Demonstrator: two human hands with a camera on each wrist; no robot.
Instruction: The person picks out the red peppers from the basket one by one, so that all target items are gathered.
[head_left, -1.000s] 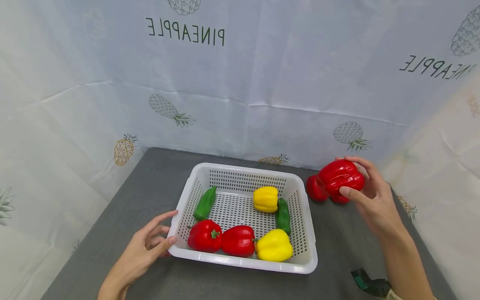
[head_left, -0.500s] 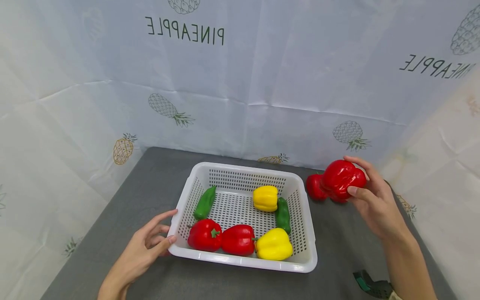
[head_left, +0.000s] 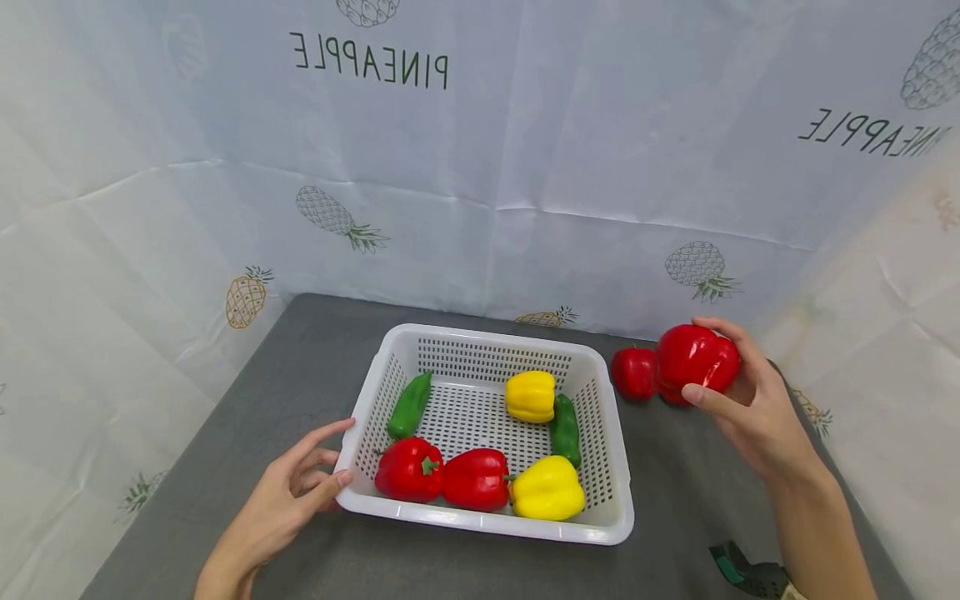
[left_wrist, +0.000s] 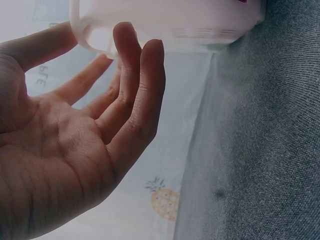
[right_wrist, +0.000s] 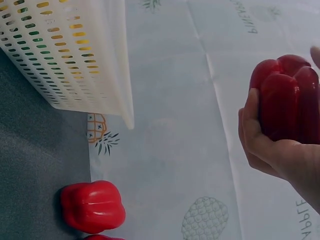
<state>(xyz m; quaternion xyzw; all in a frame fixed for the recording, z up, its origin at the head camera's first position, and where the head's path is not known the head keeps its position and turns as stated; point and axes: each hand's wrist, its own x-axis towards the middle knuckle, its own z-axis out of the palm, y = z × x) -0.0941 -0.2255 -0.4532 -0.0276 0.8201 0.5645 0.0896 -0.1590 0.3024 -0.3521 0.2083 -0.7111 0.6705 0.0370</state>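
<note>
My right hand (head_left: 753,408) grips a glossy red bell pepper (head_left: 697,358) between thumb and fingers, raised over the table's right side. In the right wrist view that bell pepper (right_wrist: 285,105) shows its lobed end. My left hand (head_left: 288,496) holds the near left corner of a white perforated plastic basket (head_left: 480,523), thumb and index fingertips at the rim and the other fingers bent. In the basket lie two red bell peppers, one with a green stem (head_left: 410,471), two yellow bell peppers (head_left: 549,490) and two long green peppers (head_left: 410,406).
Close behind the held pepper, another red bell pepper (head_left: 633,372) sits on the dark grey table (head_left: 420,567), beside one more that is mostly hidden. A white pineapple-print curtain (head_left: 480,167) hangs behind the table. A dark strap piece (head_left: 746,571) is near the right forearm.
The right hand has turned the held red bell pepper and shifted it slightly right and down, baring more of the pepper behind it. The left hand and basket stay put.
</note>
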